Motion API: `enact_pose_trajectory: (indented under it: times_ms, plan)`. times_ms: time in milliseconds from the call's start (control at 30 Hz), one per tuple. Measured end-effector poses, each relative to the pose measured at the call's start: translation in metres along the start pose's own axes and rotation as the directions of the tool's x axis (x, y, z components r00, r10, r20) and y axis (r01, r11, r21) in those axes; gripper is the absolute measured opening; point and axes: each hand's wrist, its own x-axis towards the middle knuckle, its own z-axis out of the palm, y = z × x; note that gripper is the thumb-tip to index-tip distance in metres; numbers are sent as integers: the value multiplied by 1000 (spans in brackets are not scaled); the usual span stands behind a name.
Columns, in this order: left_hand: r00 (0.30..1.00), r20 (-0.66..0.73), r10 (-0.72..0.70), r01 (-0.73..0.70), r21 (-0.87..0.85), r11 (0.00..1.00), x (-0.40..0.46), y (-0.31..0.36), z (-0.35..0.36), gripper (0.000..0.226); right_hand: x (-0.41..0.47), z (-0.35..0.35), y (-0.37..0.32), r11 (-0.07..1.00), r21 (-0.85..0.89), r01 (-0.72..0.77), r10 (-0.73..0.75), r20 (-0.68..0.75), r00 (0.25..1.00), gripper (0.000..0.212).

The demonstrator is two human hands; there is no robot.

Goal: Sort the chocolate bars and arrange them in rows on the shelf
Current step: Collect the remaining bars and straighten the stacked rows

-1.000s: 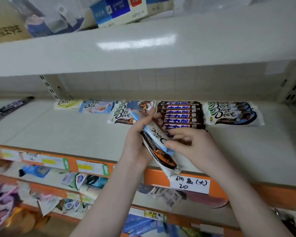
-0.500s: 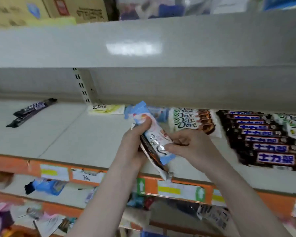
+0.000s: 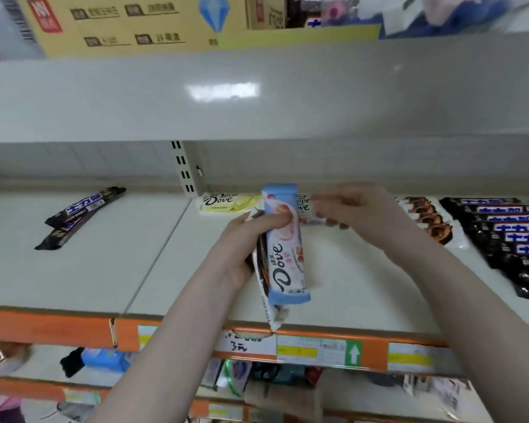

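Light-blue Dove bar (image 3: 283, 254) upright in left hand (image 3: 242, 248) (darker bars behind), above white shelf (image 3: 104, 270)

Pale-blue bar (image 3: 284, 254); orange shelf edge (image 3: 43, 326)

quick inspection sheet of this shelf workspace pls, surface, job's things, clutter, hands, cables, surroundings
surface: white shelf with orange front edge, price tags along it
job's things: left hand grips a blue Dove bar stacked on darker bars; yellow Dove bar at the back; row of dark bars at right; brown-print bars beside them
clutter: two dark bars lying askew at left
hands: right hand blurred, fingers curled over the back row; whether it holds anything is unclear
cables: nothing seen
surroundings: cardboard boxes on the shelf above; mixed goods below
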Motion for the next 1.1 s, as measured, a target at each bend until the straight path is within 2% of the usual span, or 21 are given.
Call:
enact_pose_trajectory:
  times_ms: [100, 200, 267, 367, 433, 600, 700, 800, 900, 967, 1033, 1100]
  plan:
    - [998, 65, -14, 10, 63, 998, 3, 2, 0, 10, 18, 3, -12, 997, -70, 35, -32, 41, 999, 11]
    - [992, 128, -10, -2, 95, 995, 6, 2, 3, 12, 28, 7, -18, 987, -158, 1, 14, 94, 995, 8]
    - [989, 148, -15, 1, 99, 995, 8, 2, 4, 15, 28, 7, -19, 988, -150, -29, 46, 111, 993, 6]
    - [990, 136, -35, 23, 91, 996, 9, 1, 3, 17, 27, 2, -13, 994, 13, -109, 108, 61, 992, 6]
    - [990, 129, -47, 41, 50, 998, 10, 1, 0, 10, 26, -3, -7, 976, 138, -167, 167, 8, 986, 5]
    - [988, 99, -115, 108, 78, 991, 15, 2, -13, 22, 19, -14, 11, 859, 451, -243, 307, -72, 949, 14]
    - [984, 60, -169, 165, 56, 985, 17, 1, -16, 38, 15, -15, 21, 805, 543, -237, 342, -99, 934, 15]
    - [983, -18, -183, 183, 15, 983, 17, -1, -15, 29, 9, -12, 31, 794, 568, -217, 332, -106, 937, 21]
    - [986, -68, -150, 151, -3, 989, 17, -2, -14, 22, 3, -12, 39, 847, 493, -198, 286, -109, 952, 10]
    - [991, -92, -93, 91, -25, 996, 18, -1, -14, 25, 0, -15, 45, 906, 383, -181, 250, -138, 958, 17]
    - [995, -96, -30, 29, -9, 1000, 18, 1, -14, 30, -2, -19, 50, 977, 170, -132, 160, -165, 973, 31]
    - [997, -76, 2, 1, 31, 1000, 18, 3, -11, 32, -3, -22, 52, 993, -114, -20, 5, -132, 991, 37]
